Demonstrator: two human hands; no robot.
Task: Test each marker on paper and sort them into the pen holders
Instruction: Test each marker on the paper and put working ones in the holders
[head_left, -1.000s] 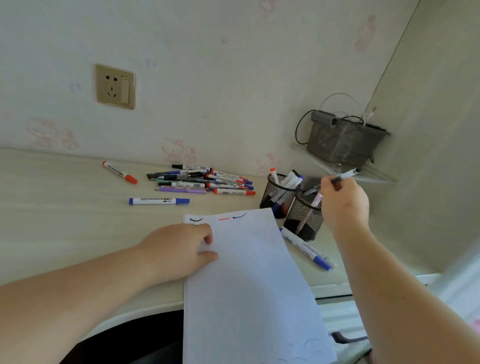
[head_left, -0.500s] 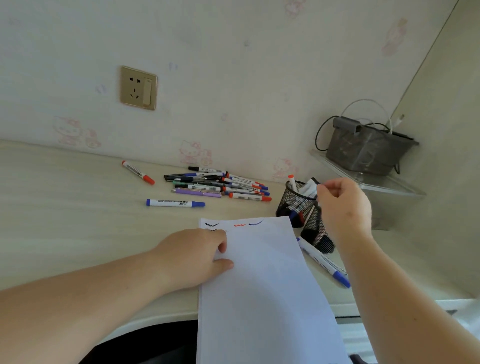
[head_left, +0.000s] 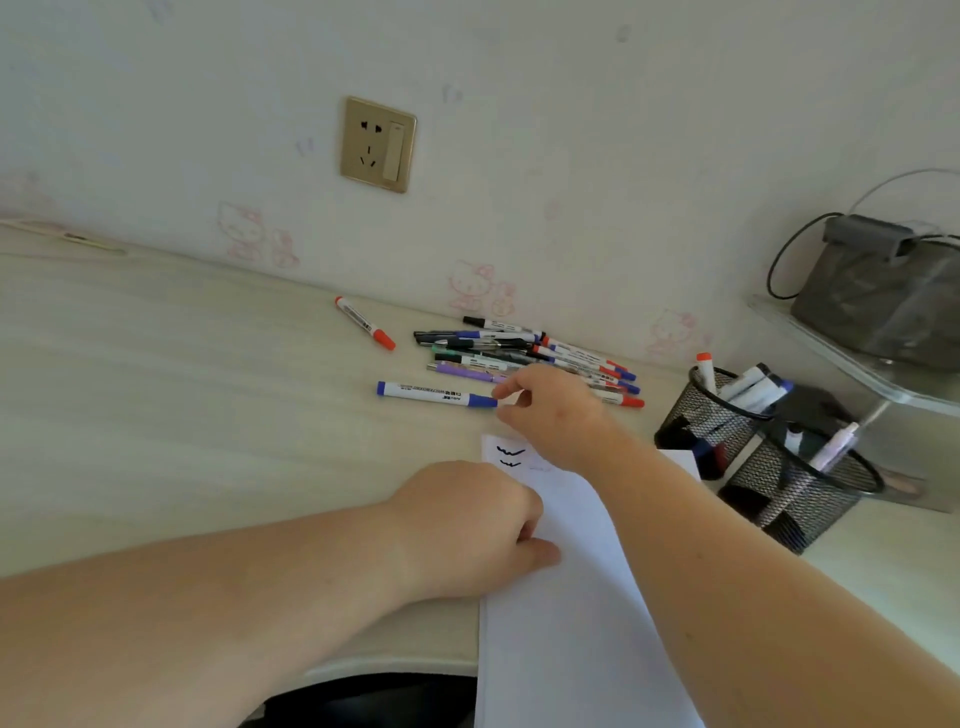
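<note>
Fingers of your right hand: loosely spread, holding nothing, index + thumb hovering just above the capped end of the blue-capped marker; contact not confirmable from this angle. Reads as the reach for the next test piece.

Left hand: fingers curled under, knuckles pressing the left edge of the paper to the bench, presumably so the sheet won't slide while you scribble. Nothing gripped in it.

Paper: two black squiggles near the top edge; the rest of that edge is hidden by your right wrist.

Untested stock: marker pile near the wall, just beyond your right hand; one red-capped marker lies apart to the left.

Pen holders: two black mesh cups, rear holder and front holder, touching, at the right of the paper, both w/ markers already in. Close enough for a short drop after each test.

Wall socket above the bench; grey bag on a shelf at right.
</note>
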